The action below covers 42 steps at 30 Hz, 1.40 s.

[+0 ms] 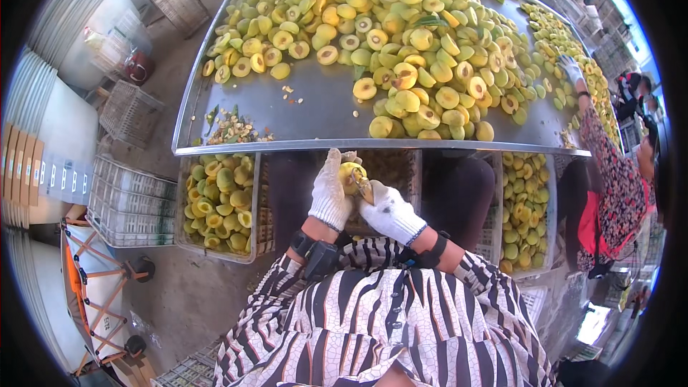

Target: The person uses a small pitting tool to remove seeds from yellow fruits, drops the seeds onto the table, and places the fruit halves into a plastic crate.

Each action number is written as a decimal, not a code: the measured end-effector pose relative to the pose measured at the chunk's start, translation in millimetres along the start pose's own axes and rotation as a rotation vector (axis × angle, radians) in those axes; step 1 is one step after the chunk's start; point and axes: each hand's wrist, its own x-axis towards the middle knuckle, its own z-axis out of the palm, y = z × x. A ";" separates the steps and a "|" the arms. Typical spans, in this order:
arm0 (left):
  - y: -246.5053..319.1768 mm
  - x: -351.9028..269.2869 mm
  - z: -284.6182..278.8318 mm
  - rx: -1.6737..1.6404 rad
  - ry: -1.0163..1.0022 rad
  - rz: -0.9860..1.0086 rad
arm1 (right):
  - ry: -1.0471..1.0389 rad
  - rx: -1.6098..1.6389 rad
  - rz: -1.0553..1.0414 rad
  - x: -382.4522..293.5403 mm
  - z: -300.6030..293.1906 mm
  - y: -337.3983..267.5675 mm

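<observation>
My left hand, in a white knit glove, grips a yellow-green stone fruit just below the table's front edge. My right hand, gloved the same way, holds a small pitting tool with its metal end against the fruit. The tool's exact shape is partly hidden by my fingers. Beneath both hands, a crate stands between my knees, its contents in shadow. Before me, a large heap of halved fruit, many with brown stones inside, lies on a metal-topped table.
A raised metal rim borders the table. Stones and leaves lie at its left corner. Crates of fruit stand left and right of my legs. At right, a co-worker's gloved hand reaches into the fruit. A folding wagon stands at left.
</observation>
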 end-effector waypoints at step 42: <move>-6.1 17.3 -3.3 -0.027 -0.488 -0.181 | -0.615 0.470 0.185 11.4 -32.1 12.0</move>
